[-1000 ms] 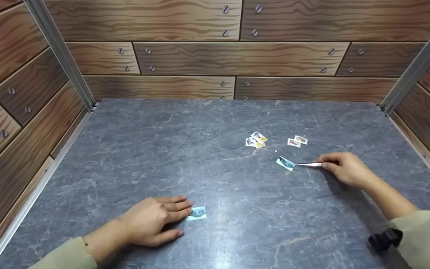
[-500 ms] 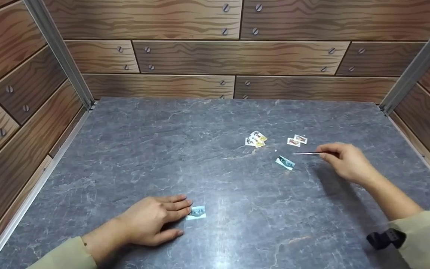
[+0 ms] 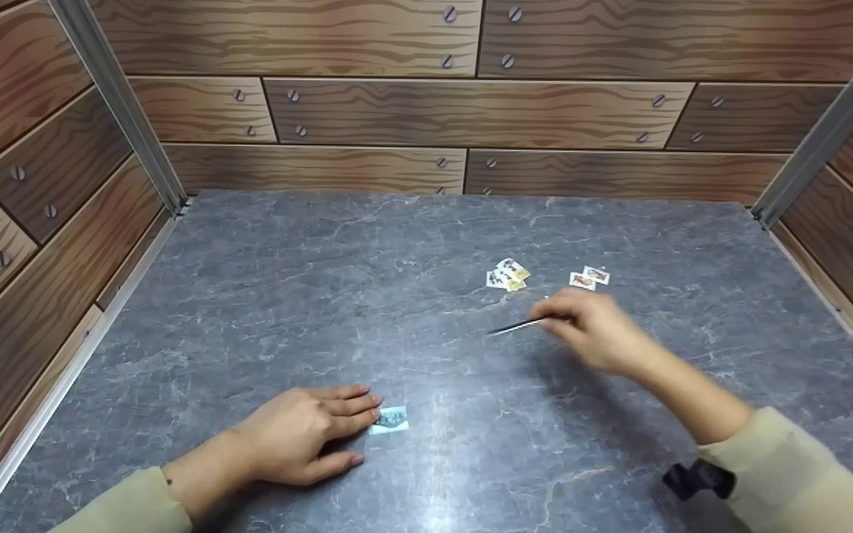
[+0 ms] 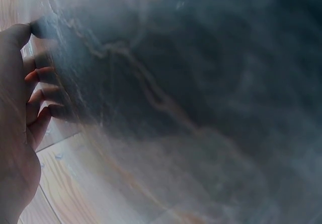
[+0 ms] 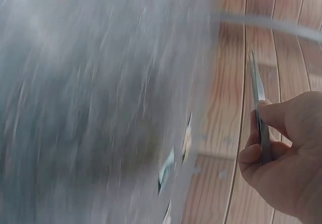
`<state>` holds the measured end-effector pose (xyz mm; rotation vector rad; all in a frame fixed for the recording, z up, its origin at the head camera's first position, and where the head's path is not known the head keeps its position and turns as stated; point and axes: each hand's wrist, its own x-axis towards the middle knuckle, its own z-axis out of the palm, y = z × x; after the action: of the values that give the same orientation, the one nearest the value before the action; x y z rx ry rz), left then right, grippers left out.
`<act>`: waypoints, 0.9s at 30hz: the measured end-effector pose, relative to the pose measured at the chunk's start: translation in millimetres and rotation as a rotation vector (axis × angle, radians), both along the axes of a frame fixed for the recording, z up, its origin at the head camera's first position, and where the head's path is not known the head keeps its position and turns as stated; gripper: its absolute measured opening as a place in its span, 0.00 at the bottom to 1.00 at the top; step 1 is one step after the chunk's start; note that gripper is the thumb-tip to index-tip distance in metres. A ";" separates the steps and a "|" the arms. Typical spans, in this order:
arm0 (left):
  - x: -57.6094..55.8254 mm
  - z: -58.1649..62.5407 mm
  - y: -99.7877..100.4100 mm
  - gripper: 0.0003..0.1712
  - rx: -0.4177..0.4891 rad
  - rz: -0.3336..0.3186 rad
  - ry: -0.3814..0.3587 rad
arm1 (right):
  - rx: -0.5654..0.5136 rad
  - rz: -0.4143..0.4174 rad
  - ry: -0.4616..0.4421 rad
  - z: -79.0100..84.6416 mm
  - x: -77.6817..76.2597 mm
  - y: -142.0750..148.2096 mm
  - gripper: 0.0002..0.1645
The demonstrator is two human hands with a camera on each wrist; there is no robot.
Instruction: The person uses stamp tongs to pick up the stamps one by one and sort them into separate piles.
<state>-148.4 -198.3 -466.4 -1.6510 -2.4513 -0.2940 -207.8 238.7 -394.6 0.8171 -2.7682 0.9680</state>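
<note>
My left hand (image 3: 304, 437) lies palm down on the table, fingers straight. Its fingertips touch the left edge of a small blue-and-white stamp (image 3: 391, 420). In the left wrist view, the left hand's fingers (image 4: 37, 76) show, but no stamp can be made out. My right hand (image 3: 597, 329) pinches slim metal tweezers (image 3: 519, 325) above the table, tips pointing left with nothing visible between them. The tweezers (image 5: 257, 93) also appear in the right wrist view. A second teal stamp (image 5: 166, 171) lies flat there; in the head view the right hand hides it.
Several overlapping white-and-yellow stamps (image 3: 508, 275) lie farther back on the grey marbled table (image 3: 286, 296). To their right are two small stamps with red pictures (image 3: 595, 275). Wood-patterned panels (image 3: 397, 111) wall the table at the back and sides.
The right hand first raised the tweezers off the second teal stamp, then swept left with them toward the middle of the table. The left hand has stayed on its stamp.
</note>
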 end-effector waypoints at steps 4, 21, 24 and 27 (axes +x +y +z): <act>0.2 0.1 -0.2 0.31 -0.001 0.001 0.001 | 0.013 0.063 -0.026 -3.9 4.9 -23.8 0.10; 0.6 0.1 -0.3 0.32 0.005 -0.009 0.007 | 0.072 0.230 -0.022 -33.4 21.1 -70.0 0.09; 0.4 0.2 -0.1 0.32 0.001 -0.010 0.011 | 0.089 0.235 -0.044 -34.7 23.7 -72.3 0.09; 0.2 0.4 0.2 0.31 -0.002 -0.010 0.010 | 0.101 0.240 -0.061 -36.0 25.8 -75.4 0.09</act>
<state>-148.2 -198.1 -466.0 -1.6624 -2.4375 -0.2839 -182.0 163.4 -430.6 1.1774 -2.8377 0.9065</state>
